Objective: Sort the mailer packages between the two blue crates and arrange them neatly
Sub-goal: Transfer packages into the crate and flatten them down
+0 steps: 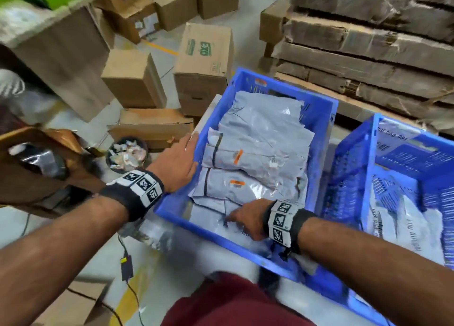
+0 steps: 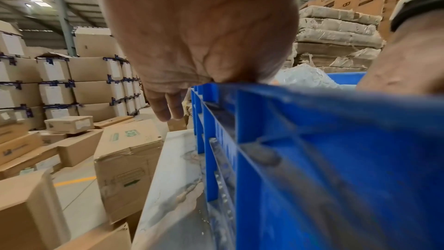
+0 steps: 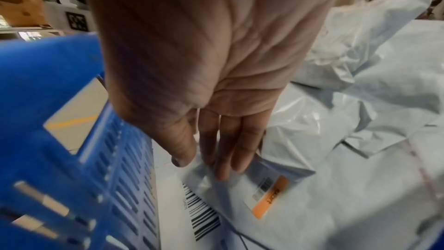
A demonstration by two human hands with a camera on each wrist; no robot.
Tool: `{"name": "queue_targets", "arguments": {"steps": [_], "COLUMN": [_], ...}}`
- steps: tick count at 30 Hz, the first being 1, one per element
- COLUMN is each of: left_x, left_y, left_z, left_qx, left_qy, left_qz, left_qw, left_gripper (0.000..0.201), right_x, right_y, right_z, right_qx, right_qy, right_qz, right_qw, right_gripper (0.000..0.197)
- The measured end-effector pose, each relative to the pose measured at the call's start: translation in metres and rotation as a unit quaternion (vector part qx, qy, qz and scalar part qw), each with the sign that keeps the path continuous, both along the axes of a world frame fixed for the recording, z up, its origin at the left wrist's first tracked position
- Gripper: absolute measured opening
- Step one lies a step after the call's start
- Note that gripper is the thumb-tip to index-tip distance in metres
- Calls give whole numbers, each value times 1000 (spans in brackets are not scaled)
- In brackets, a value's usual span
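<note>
A blue crate (image 1: 321, 119) in front of me is filled with grey mailer packages (image 1: 260, 134), some with orange stickers. My left hand (image 1: 179, 161) lies flat along the crate's left rim (image 2: 240, 86), fingers straight. My right hand (image 1: 245, 219) reaches into the near end of the crate, its straight fingers (image 3: 228, 149) pressing a grey mailer with an orange label (image 3: 269, 199), beside a white barcode label (image 3: 204, 214). A second blue crate (image 1: 368, 178) to the right holds white printed mailers (image 1: 405, 222).
Both crates sit on a pale tabletop (image 2: 173, 178). Cardboard boxes (image 1: 204, 62) crowd the floor to the left and ahead. Flattened cardboard stacks (image 1: 368, 43) rise at the back right. A small bin of paper scraps (image 1: 127, 153) stands left of the crate. A cable (image 1: 126, 264) lies on the floor.
</note>
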State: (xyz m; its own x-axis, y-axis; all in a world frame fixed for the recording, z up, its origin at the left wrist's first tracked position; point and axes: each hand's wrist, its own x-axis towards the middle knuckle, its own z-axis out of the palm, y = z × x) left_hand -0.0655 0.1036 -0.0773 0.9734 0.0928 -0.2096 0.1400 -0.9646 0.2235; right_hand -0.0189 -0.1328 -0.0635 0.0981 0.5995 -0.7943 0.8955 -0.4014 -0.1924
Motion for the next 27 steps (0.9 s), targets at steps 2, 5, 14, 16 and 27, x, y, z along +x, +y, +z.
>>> {"name": "queue_targets", "arguments": {"steps": [2, 5, 14, 16, 27], "left_x": [2, 2, 1, 1, 0], "left_y": [0, 0, -3, -3, -3], "left_z": [-2, -7, -15, -16, -19], "left_qx": [-21, -48, -113, -119, -132], "left_qy": [-3, -17, -67, -69, -76], "left_qz": [0, 8, 42, 43, 47], "left_qw": [1000, 999, 990, 990, 987], "left_gripper": [75, 73, 72, 73, 70], "right_x": [4, 11, 52, 47, 28], "right_y": [5, 8, 19, 27, 41], "right_z": [-9, -18, -12, -16, -37], "right_qx": [-4, 21, 41, 7, -5], "right_qy": [-24, -101, -205, -184, -153], "right_qz": [-15, -31, -14, -24, -80], "right_qw": [1000, 994, 978, 983, 985], "right_gripper": [81, 69, 64, 66, 83]}}
